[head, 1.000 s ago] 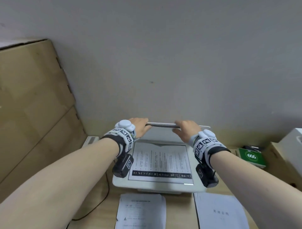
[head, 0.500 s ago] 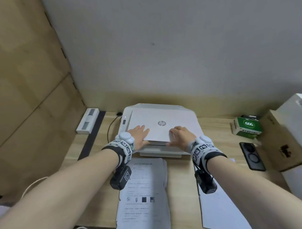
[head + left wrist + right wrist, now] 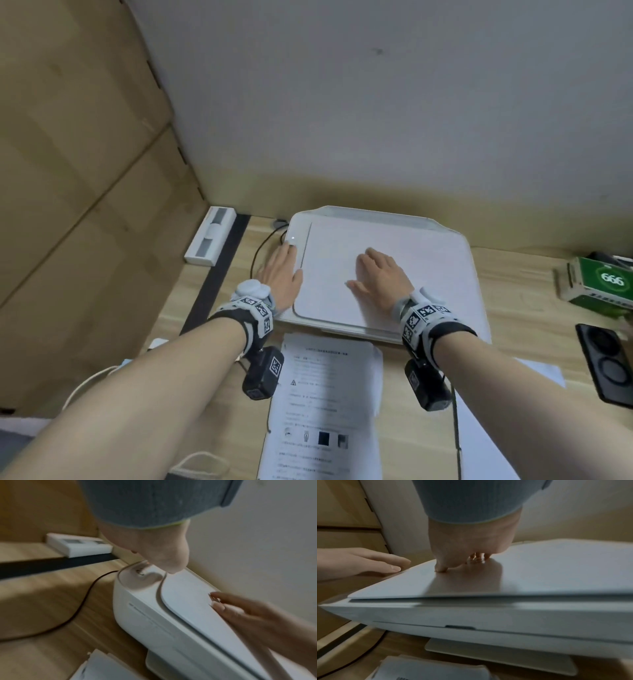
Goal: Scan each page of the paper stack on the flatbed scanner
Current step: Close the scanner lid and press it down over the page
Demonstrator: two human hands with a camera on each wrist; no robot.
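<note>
Your right hand (image 3: 378, 279) lies flat, fingers straight, on the closed lid of the white flatbed scanner (image 3: 428, 274) at the back of the wooden counter (image 3: 513, 308), your left hand (image 3: 281, 270) reaches with straight fingers onto its left control strip, and the printed white paper stack (image 3: 325, 404) lies just in front.

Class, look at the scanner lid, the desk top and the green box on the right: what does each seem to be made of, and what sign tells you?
Scanner lid: likely smooth plastic, white; it mirrors the right hand faintly.
Desk top: wood or wood-look laminate, showing pale grain lines.
Green box: probably printed cardboard, with folded edges.
</note>
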